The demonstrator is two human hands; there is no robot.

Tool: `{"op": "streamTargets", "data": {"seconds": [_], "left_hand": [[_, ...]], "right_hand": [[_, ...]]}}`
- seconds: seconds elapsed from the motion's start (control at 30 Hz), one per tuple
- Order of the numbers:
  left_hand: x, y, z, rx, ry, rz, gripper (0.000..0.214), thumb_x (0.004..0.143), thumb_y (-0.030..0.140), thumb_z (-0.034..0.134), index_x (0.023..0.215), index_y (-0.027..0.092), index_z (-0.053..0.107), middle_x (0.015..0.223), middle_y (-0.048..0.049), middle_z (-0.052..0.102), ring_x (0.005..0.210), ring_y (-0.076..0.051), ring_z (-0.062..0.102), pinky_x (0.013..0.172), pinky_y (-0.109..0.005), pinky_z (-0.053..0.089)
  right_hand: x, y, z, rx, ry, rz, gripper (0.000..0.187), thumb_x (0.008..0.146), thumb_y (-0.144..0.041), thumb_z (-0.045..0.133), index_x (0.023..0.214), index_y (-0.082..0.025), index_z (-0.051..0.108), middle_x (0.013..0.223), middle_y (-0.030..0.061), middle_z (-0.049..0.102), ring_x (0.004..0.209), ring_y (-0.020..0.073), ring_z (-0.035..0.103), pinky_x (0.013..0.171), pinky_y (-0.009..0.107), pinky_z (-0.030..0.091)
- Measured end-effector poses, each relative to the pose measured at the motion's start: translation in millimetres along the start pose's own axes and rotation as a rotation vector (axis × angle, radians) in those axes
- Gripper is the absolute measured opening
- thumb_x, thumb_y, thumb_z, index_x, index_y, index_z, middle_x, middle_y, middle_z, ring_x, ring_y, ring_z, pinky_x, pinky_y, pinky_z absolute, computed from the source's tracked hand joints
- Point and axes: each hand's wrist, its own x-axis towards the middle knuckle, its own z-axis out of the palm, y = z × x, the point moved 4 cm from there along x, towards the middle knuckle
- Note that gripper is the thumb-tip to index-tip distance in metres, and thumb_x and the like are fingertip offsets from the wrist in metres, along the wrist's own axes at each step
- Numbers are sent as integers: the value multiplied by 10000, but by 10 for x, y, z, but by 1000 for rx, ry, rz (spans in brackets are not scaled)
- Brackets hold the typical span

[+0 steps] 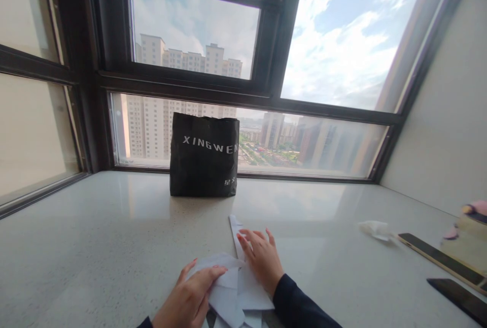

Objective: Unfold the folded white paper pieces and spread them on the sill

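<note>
White folded paper [224,292] lies on the pale countertop in front of me, with several overlapping layers and creases. A narrow pointed strip of it sticks out towards the window. My left hand [192,292] grips the left part, its fingers closed around the edge and one finger lying across the top. On the right, my right hand [262,257] has bent fingers closed on the narrow strip near its tip; one finger lifts away from the others. The paper's lower layers are partly hidden under both hands.
A black bag [203,158] with white lettering stands upright by the window. To the right lie a crumpled white tissue [376,230], a dark flat phone-like object [441,257] with a light edge, and another dark flat object [458,295]. A pink and cream item [470,231] stands at the far right.
</note>
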Motion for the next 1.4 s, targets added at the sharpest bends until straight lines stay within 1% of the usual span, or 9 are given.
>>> {"op": "streamTargets", "data": {"seconds": [0.1,0.3,0.5,0.67,0.8,0.97,1.1,1.2,1.4], "left_hand": [[15,-6,3,-32,3,-5,495,734,38,376,1174,254,447,1085,12,604,967,-150,575,980,-305,344],[24,10,14,-37,-26,24,419,788,80,375,1161,254,450,1069,-5,611,943,-151,587,952,-305,373],[1,-17,54,-53,-51,-35,394,815,90,338,1156,260,437,1112,-15,588,999,-160,556,958,-330,364],[40,18,12,-37,-87,-11,371,818,118,382,1155,260,441,1116,-19,586,1001,-167,555,926,-326,399],[57,51,-21,1,-121,-23,340,804,163,484,1129,260,466,1122,-17,582,1005,-187,552,943,-352,381],[20,20,51,43,-107,-74,329,750,122,497,1051,254,495,1114,-14,582,1018,-205,537,960,-421,350],[-37,-103,-28,12,149,-226,360,792,107,362,1109,250,455,1101,-36,576,1043,-227,513,965,-511,300],[-89,-224,-152,-37,338,-372,290,848,183,332,1104,226,462,1093,-60,567,1044,-242,505,926,-485,363],[-46,-141,-208,-111,340,-325,283,858,227,345,1120,240,450,1118,-55,552,1060,-228,492,916,-415,385]], "right_hand": [[30,45,-77,-61,35,56,207,867,-243,407,924,-243,606,726,12,678,781,192,613,931,481,256],[-7,194,40,-134,40,152,477,738,-347,587,1171,-166,504,1109,158,598,1100,344,469,928,550,236],[14,205,128,131,-9,103,591,641,-108,607,1197,-247,465,1051,62,627,998,257,559,910,452,355],[26,146,57,313,138,15,602,600,6,511,1152,-234,500,1023,52,554,907,207,573,818,350,470],[36,96,-93,373,297,-17,481,686,-18,444,1114,-225,512,1017,60,514,705,147,578,653,302,521],[-81,-140,-388,418,511,-239,259,840,-131,393,1069,-213,483,1013,91,563,946,201,549,784,360,475],[-220,-441,-403,413,303,-459,248,868,-169,371,1098,-218,448,780,37,632,718,161,596,722,325,469],[-273,-575,-371,374,162,-526,250,893,-328,344,1033,-197,504,627,13,623,558,146,579,639,295,454],[-232,-555,-343,319,89,-453,356,910,-369,295,790,-201,586,515,-1,589,469,120,541,551,248,413]]}}
